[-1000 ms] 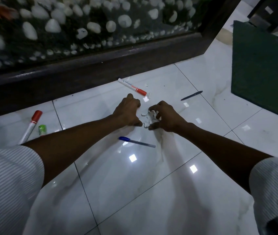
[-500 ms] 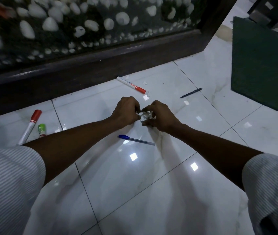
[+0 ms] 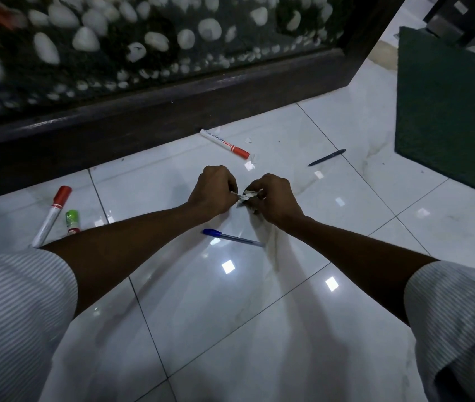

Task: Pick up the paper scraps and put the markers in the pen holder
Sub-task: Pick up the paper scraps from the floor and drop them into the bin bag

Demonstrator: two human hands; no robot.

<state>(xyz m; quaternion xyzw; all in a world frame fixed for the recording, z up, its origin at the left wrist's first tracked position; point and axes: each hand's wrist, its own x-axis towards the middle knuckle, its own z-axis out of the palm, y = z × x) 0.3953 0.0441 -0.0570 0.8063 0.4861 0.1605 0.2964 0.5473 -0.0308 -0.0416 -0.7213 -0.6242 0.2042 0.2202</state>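
My left hand (image 3: 213,188) and my right hand (image 3: 274,198) meet above the white floor tiles, both pinching a bunch of white paper scraps (image 3: 248,195) between them. A white marker with a red cap (image 3: 224,144) lies just beyond the hands, with a few loose scraps (image 3: 252,160) around it. Another red-capped marker (image 3: 52,216) and a short green marker (image 3: 72,221) lie at the left. No pen holder is in view.
A blue pen (image 3: 232,237) lies under my forearms and a dark pen (image 3: 326,157) at the right. A dark wooden plinth (image 3: 172,111) under a glass panel with white pebbles runs along the back. A green mat (image 3: 448,111) covers the floor at right.
Both hands have lifted off the floor and closed together, gathering the scraps that lay between them into a bunch.
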